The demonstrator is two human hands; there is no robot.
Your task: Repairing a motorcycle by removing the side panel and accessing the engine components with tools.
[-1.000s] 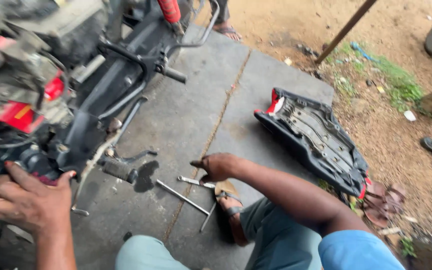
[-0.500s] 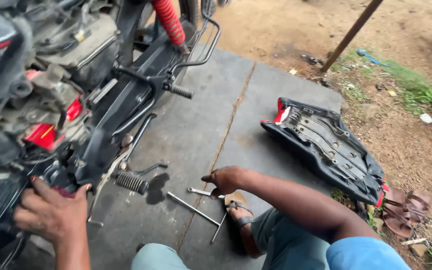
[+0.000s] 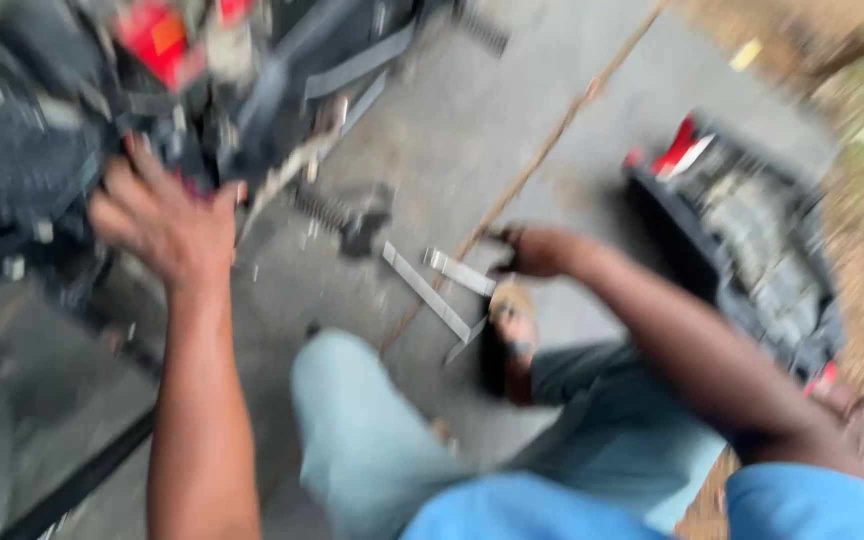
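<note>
The whole view is blurred by motion. My left hand (image 3: 164, 218) rests with spread fingers against the dark side of a motorcycle (image 3: 42, 170), just below a red part (image 3: 152, 32). My right hand (image 3: 537, 250) reaches down to the concrete floor, its curled fingers at the end of a flat metal wrench (image 3: 460, 271). A longer metal tool (image 3: 425, 291) lies just left of it. Whether the right hand grips the wrench is hidden by blur.
A coil spring and stand piece (image 3: 337, 215) hang low off the motorcycle. An upturned black seat with red trim (image 3: 752, 250) lies at the right on the slab (image 3: 512, 90). My sandalled foot (image 3: 514, 335) and bent knees fill the bottom. Dirt ground lies beyond the slab.
The view has swung down and closer and gone blurry. My left hand has slid higher on the motorcycle's side. My right hand stays at the tools on the floor.
</note>
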